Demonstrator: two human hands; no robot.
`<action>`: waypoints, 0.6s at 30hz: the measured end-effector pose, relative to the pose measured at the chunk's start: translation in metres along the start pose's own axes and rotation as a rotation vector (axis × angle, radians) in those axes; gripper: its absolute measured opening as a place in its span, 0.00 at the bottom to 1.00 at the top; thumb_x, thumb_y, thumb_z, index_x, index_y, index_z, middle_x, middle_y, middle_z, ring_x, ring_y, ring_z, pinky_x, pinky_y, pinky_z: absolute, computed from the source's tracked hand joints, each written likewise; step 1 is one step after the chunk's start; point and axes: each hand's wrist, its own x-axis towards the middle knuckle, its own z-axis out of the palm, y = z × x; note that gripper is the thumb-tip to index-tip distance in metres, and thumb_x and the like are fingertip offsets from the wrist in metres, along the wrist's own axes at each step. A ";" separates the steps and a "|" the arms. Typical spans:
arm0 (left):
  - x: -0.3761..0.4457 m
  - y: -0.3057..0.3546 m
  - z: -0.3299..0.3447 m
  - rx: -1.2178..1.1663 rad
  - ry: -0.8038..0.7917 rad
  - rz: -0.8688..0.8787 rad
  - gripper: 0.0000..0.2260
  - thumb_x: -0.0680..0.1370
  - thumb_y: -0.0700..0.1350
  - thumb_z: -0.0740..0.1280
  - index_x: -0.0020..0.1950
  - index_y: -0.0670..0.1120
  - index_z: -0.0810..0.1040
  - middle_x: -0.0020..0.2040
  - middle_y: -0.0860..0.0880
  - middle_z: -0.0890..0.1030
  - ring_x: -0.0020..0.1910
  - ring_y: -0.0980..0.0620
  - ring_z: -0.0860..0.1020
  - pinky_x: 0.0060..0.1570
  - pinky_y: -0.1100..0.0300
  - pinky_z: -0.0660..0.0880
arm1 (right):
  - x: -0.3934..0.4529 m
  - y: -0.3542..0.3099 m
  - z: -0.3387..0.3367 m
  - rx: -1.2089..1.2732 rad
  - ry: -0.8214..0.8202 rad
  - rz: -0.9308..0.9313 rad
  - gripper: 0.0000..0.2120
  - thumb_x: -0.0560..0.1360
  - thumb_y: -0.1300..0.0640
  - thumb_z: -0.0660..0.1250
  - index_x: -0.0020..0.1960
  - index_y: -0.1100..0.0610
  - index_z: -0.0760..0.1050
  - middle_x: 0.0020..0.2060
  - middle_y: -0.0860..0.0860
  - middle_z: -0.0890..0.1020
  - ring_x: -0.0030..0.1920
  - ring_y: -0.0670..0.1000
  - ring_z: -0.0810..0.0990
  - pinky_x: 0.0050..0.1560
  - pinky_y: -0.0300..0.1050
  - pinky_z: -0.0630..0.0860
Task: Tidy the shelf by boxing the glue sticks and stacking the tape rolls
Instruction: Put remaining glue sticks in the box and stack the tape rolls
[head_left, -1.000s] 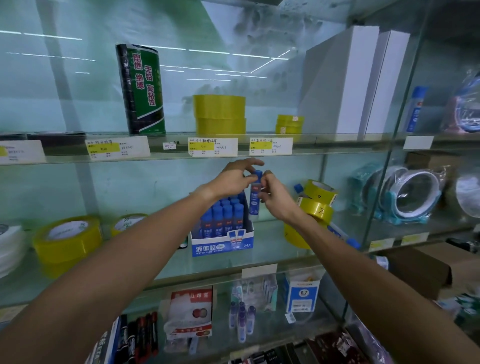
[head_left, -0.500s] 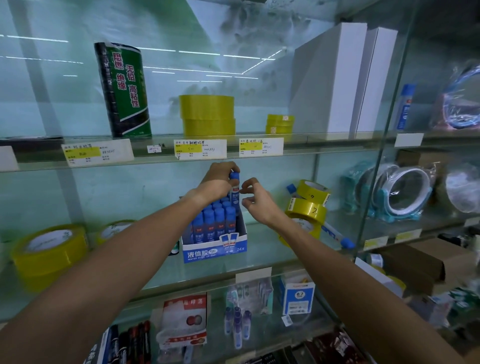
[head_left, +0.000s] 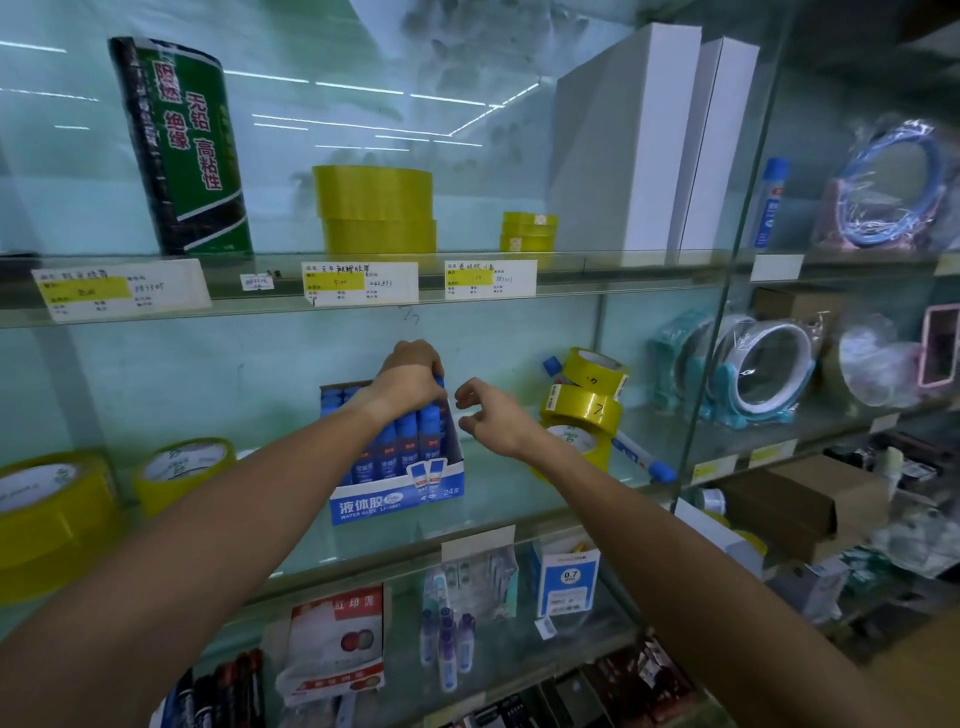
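— Glue sticks (head_left: 395, 441): mostly upright in blue box (head_left: 397, 499); my left hand (head_left: 410, 382) grips one's cap, seating it.
— Remaining?
— Right hand (head_left: 493, 418) loosely curled, empty. Loose stick (head_left: 641, 457) and crooked tape rolls (head_left: 584, 405) unstacked beside it.

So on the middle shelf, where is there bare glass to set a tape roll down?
Bare glass lies between the glue box and the yellow rolls at left, and in front of the box. Right of the box it is crowded: the leaning tape pile and loose glue sticks.
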 end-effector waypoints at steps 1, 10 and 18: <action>0.000 0.001 0.001 0.006 -0.011 -0.018 0.13 0.69 0.44 0.76 0.51 0.43 0.83 0.52 0.46 0.82 0.50 0.48 0.80 0.49 0.58 0.77 | 0.000 0.001 -0.002 -0.030 0.019 0.000 0.16 0.77 0.62 0.65 0.63 0.59 0.71 0.61 0.55 0.78 0.56 0.56 0.79 0.55 0.46 0.74; 0.000 -0.005 0.005 0.008 -0.063 -0.045 0.13 0.67 0.46 0.76 0.50 0.48 0.80 0.50 0.47 0.81 0.47 0.47 0.79 0.46 0.56 0.77 | 0.009 0.034 -0.067 -0.545 0.565 0.323 0.22 0.72 0.61 0.64 0.65 0.59 0.68 0.61 0.60 0.73 0.59 0.63 0.70 0.55 0.53 0.69; -0.004 -0.014 0.008 -0.010 0.012 0.042 0.10 0.73 0.49 0.71 0.52 0.48 0.80 0.51 0.48 0.82 0.48 0.48 0.78 0.48 0.55 0.76 | 0.011 0.071 -0.095 -0.306 0.371 0.726 0.17 0.79 0.57 0.59 0.67 0.56 0.68 0.70 0.61 0.60 0.65 0.68 0.64 0.63 0.62 0.66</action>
